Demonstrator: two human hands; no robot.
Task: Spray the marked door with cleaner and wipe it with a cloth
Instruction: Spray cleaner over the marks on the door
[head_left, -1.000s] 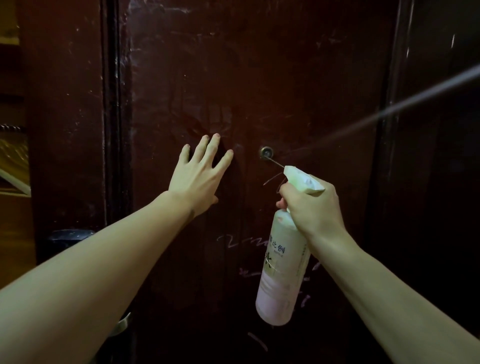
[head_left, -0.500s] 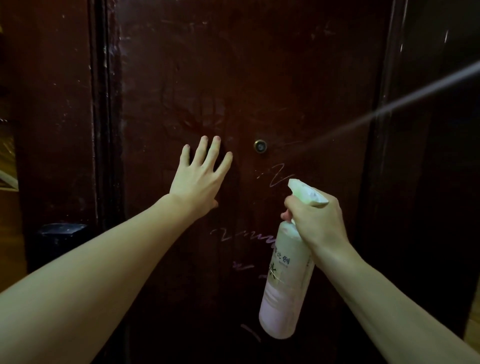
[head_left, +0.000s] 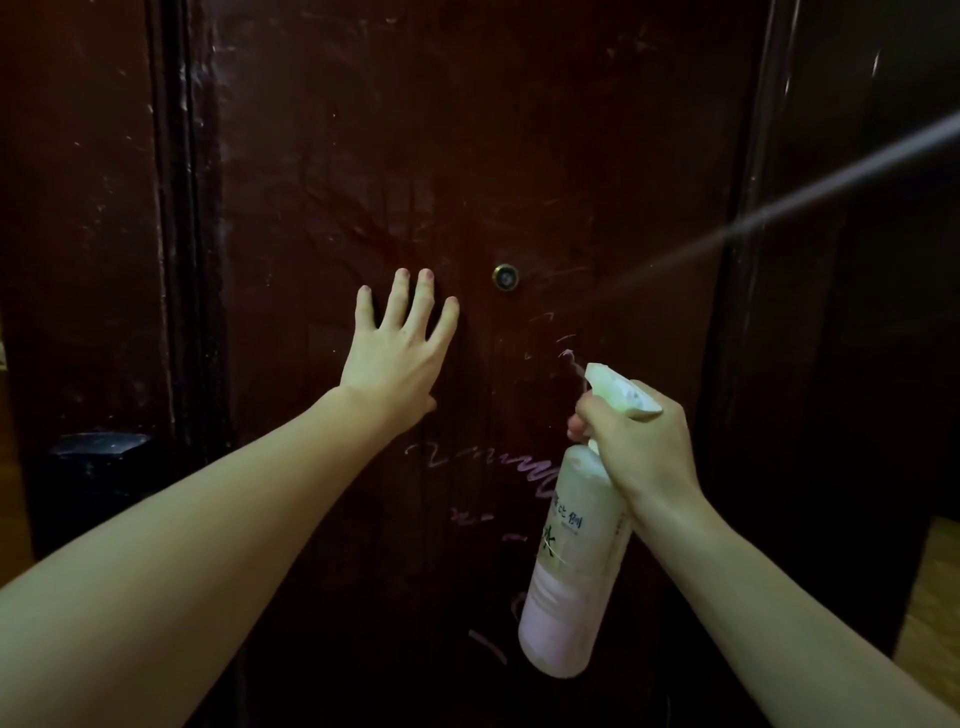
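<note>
The door (head_left: 571, 156) stands straight ahead of me, filling the view, and the marks (head_left: 519, 467) I need to hit run in a loose column down its middle-right part. My right hand (head_left: 631, 441) is the nearer one to them: it grips the neck of the spray bottle (head_left: 571, 561), fingers curled round the trigger head, which sits just below and right of the peephole (head_left: 505, 276). The bottle's long axis hangs nearly vertical, its base tipped a little toward me and left, and the nozzle (head_left: 595, 370) points up and away at the door, right beside a pale scribble. The rest of the scribbles lie lower, beside and below the bottle, so I judge the nozzle must drop and tilt down to cover them.

My left hand (head_left: 400, 353) lies flat with its 4 fingers spread and straight, palm toward the panel left of the peephole; it holds nothing, and I cannot tell whether the palm presses the wood or only the fingertips do.

The door is dark reddish-brown, glossy and scuffed, with pale pinkish zigzag lines and short dashes drawn across it. I see no cloth, so wiping looks like a later step.
</note>
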